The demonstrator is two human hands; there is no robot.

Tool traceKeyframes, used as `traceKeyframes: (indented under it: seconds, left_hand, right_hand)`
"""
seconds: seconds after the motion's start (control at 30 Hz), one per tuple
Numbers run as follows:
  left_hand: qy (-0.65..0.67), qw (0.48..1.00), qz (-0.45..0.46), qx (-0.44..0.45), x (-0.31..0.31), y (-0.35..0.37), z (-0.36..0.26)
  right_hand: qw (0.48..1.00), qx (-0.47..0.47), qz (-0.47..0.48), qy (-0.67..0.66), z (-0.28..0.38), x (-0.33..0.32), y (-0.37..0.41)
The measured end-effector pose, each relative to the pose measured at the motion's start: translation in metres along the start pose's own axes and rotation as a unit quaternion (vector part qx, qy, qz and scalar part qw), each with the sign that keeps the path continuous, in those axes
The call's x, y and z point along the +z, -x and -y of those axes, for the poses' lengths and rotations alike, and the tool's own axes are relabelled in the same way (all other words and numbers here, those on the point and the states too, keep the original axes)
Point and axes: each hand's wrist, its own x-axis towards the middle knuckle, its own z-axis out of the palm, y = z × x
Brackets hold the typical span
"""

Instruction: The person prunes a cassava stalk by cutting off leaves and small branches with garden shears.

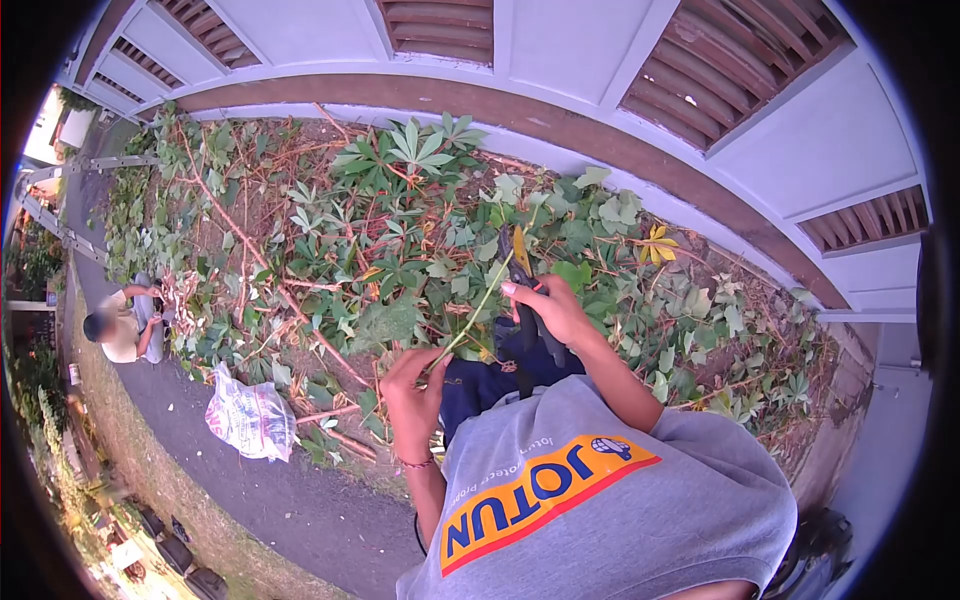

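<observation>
My right hand [556, 308] is closed around a pair of pruning shears [541, 335] with dark handles. The jaws point away from me, and something yellow shows beside them. A long, thin green stem [470, 322] slants from my left hand [408, 388] up to the shears' jaws, overlapping them in this view. My left fingers pinch its lower end. Both hands are in front of my lap, over a bed of cut leaves and vines [385, 322].
A long bare branch [250, 243] lies across the greenery to the left. Beside the dark path [270, 510] sits a white plastic bag [248, 415]. Another person [130, 325] crouches at far left near a metal ladder [60, 228]. A louvred wall [555, 45] borders the bed.
</observation>
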Motion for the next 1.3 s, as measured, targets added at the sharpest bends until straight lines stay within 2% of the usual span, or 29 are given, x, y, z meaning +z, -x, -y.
traceKeyframes:
  seconds: [0.13, 0.2, 0.23, 0.3, 0.37, 0.47, 0.57, 0.63, 0.8, 0.9, 1.03, 1.1, 1.17, 1.2, 1.3]
  left_hand:
    - [0.093, 0.993, -0.025, -0.069, 0.004, -0.001, 0.011]
    - [0.079, 0.992, -0.074, -0.063, 0.001, -0.008, 0.015]
    - [0.077, 0.992, -0.08, -0.064, -0.001, -0.012, 0.014]
    - [0.202, 0.972, -0.107, -0.054, -0.003, -0.019, 0.01]
    - [0.2, 0.973, -0.107, -0.045, -0.005, -0.023, 0.013]
    - [0.231, 0.963, -0.119, -0.067, -0.003, -0.028, 0.005]
    - [0.258, 0.953, -0.132, -0.084, 0.002, -0.03, 0.001]
    - [0.256, 0.958, -0.111, -0.072, 0.007, -0.03, -0.002]
    - [0.268, 0.955, -0.093, -0.079, 0.017, -0.031, -0.012]
    - [0.229, 0.967, -0.092, -0.066, 0.021, -0.032, -0.015]
    - [0.183, 0.977, -0.092, -0.058, 0.025, -0.034, -0.019]
    - [0.166, 0.981, -0.081, -0.056, 0.027, -0.033, -0.017]
    - [0.13, 0.991, -0.036, 0.012, 0.031, -0.034, -0.012]
    - [0.13, 0.991, -0.035, 0.012, 0.03, -0.035, -0.014]
    - [0.065, 0.996, -0.037, 0.041, 0.025, -0.038, -0.031]
  right_hand:
    - [0.998, -0.038, -0.053, -0.018, -0.012, 0.01, -0.004]
    - [0.972, -0.156, -0.144, 0.105, -0.015, 0.013, -0.005]
    - [0.972, -0.159, -0.137, 0.105, -0.015, 0.013, -0.004]
    - [0.968, -0.164, -0.104, 0.16, -0.01, 0.009, 0.001]
    - [0.97, -0.14, -0.079, 0.18, -0.002, 0.013, 0.01]
    - [0.937, -0.241, -0.027, 0.25, 0.005, 0.023, 0.019]
    - [0.936, -0.261, 0.01, 0.235, 0.007, 0.038, 0.023]
    - [0.939, -0.263, 0.013, 0.221, 0.009, 0.043, 0.022]
    - [0.963, -0.18, 0.044, 0.195, 0.019, 0.041, 0.017]
    - [0.964, -0.163, 0.046, 0.207, 0.026, 0.04, 0.016]
    - [0.953, -0.198, 0.04, 0.227, 0.024, 0.043, 0.016]
    - [0.968, -0.194, 0.019, 0.156, 0.021, 0.046, 0.017]
    - [0.973, -0.165, 0.02, 0.159, 0.024, 0.044, 0.016]
    - [0.977, -0.138, 0.021, 0.163, 0.026, 0.042, 0.016]
    - [0.982, -0.133, 0.003, 0.134, 0.021, 0.04, 0.015]
